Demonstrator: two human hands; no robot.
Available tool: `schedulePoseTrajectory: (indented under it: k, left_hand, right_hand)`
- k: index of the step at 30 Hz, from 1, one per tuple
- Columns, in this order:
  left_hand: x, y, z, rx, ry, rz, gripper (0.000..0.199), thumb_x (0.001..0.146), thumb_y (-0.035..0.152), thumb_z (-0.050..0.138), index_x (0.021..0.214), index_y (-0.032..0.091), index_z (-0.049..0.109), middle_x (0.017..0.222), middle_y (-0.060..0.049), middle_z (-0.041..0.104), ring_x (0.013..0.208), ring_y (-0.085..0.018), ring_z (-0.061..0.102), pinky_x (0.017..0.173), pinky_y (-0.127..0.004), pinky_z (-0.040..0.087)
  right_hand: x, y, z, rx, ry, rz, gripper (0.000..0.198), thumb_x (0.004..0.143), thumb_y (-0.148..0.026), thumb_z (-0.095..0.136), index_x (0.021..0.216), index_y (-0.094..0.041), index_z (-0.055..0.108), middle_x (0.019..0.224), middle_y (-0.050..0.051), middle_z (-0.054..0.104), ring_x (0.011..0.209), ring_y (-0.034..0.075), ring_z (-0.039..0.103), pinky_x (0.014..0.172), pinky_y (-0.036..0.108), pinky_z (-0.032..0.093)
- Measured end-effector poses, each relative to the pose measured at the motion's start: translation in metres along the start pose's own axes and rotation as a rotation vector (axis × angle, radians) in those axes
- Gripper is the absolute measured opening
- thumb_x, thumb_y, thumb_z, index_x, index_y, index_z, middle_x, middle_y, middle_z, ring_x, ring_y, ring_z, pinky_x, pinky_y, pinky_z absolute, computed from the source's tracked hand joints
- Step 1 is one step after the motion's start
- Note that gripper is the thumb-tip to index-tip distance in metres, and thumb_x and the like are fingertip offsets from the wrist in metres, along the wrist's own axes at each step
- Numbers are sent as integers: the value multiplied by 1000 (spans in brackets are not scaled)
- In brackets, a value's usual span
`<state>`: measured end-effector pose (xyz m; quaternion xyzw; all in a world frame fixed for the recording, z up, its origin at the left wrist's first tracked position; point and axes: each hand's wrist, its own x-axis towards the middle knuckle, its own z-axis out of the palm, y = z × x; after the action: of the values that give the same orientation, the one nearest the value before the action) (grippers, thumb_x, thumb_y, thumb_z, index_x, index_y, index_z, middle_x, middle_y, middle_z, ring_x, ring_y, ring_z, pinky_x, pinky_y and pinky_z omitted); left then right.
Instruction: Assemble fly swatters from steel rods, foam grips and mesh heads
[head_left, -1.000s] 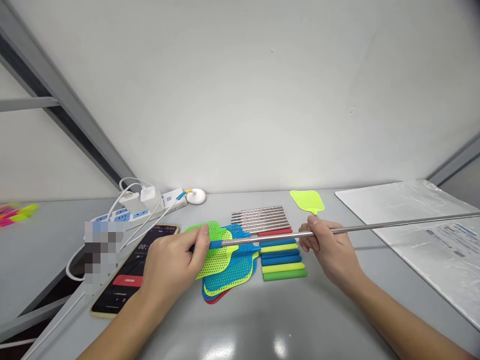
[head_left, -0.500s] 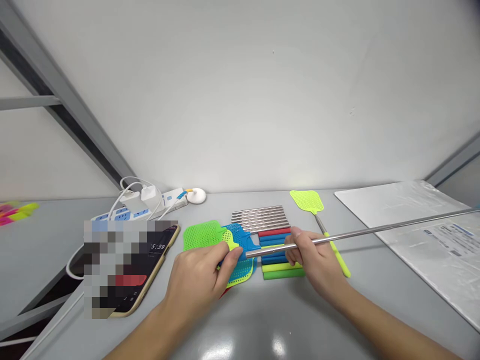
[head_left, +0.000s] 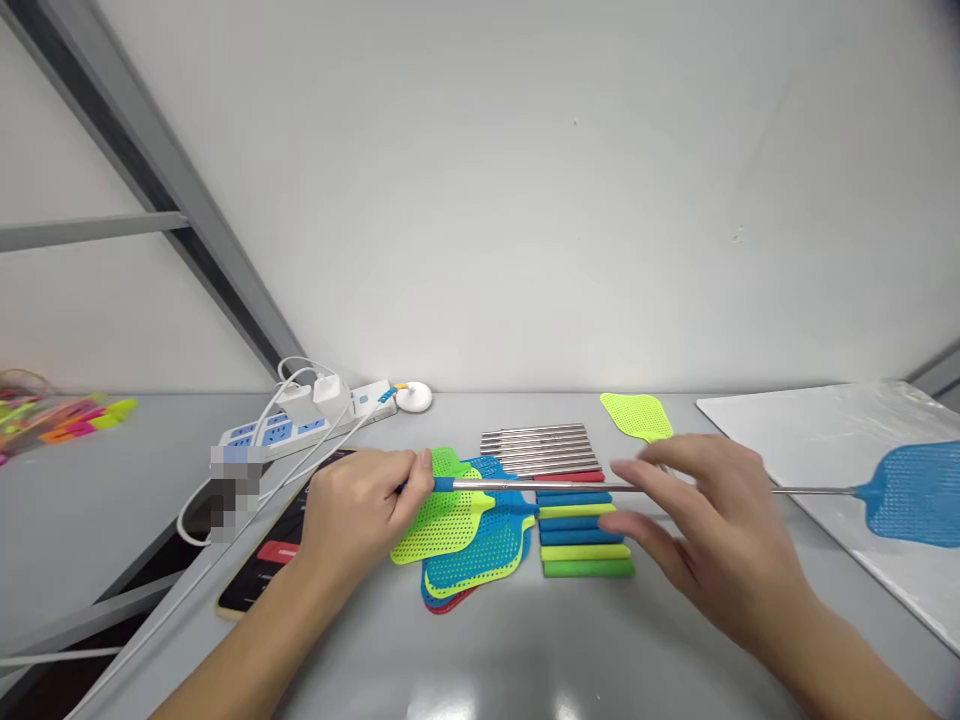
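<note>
left hand (head_left: pixel 360 510): blue swatter (head_left: pixel 911 493) gripped by its handle | right hand (head_left: pixel 705 520): blurred, seemingly spread, nothing held | bag (head_left: pixel 45 415): coloured pieces inside

view: head-worn | faces: forward and down | near: close over grey table (head_left: pixel 525 650) | behind: white wall (head_left: pixel 525 200)

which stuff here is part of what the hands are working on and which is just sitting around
In hand:
- left hand gripping the blue handle end of the extended swatter rod
- right hand open, over the rod
- blue swatter head on the rod's far end
- loose swatter heads, foam grips, steel rods

Lying about:
- power strip
- phone
- finished yellow-green swatter
- plastic sheet
</note>
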<state>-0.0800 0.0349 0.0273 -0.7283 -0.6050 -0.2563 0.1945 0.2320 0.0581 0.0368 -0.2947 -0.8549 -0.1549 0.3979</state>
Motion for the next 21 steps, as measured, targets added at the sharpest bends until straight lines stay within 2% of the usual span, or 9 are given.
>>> schedulePoseTrajectory:
  k: [2,4,6,9,12,15,21]
  left_hand:
    - [-1,0,1,-4,7,16,48,97,34,40,52,18,39,47,3,37,45,-10,37,52,-28,24]
    - [-2,2,1,-15,9,37,47,97,32,40,52,18,40,47,3,37,45,-10,37,52,-28,24]
    - [-4,4,3,-27,20,60,47,96,30,42,51,18,40,47,3,36,45,-10,36,52,-28,24]
    - [-7,8,7,-66,52,114,45,95,26,44,51,18,42,47,3,37,45,-9,35,51,-28,24]
    - [-9,13,11,-114,107,177,43,93,23,48,51,18,44,47,4,38,45,-9,34,51,-28,24]
    - [-10,20,12,-114,148,180,43,92,22,51,50,18,44,46,4,39,44,-9,34,50,-29,24]
    - [-15,50,6,-140,95,256,42,93,23,51,52,18,45,46,5,41,43,-9,34,49,-30,24]
  right_hand:
    - [0,7,3,-28,-158,-33,18,94,-32,58,107,-21,60,91,8,67,78,21,56,76,36,40]
    - [-4,10,9,-29,-255,-60,15,98,-29,51,97,-20,63,74,3,63,62,16,51,62,30,35]
    - [-8,7,13,-64,-266,-61,19,98,-25,48,87,-20,63,62,0,56,52,13,43,53,30,25]
    - [-12,2,14,-91,-262,-65,21,98,-26,49,84,-20,63,59,-2,53,50,13,40,50,31,18]
    - [-13,-2,13,-47,-262,-41,25,100,-29,45,84,-20,62,61,-2,55,52,13,41,50,31,18]
    - [-14,-6,13,-5,-277,2,28,102,-31,42,83,-20,60,64,-3,58,53,13,43,50,31,18]
    - [-18,-29,22,82,-370,46,29,103,-31,37,83,-22,55,66,-4,57,55,13,47,51,30,22]
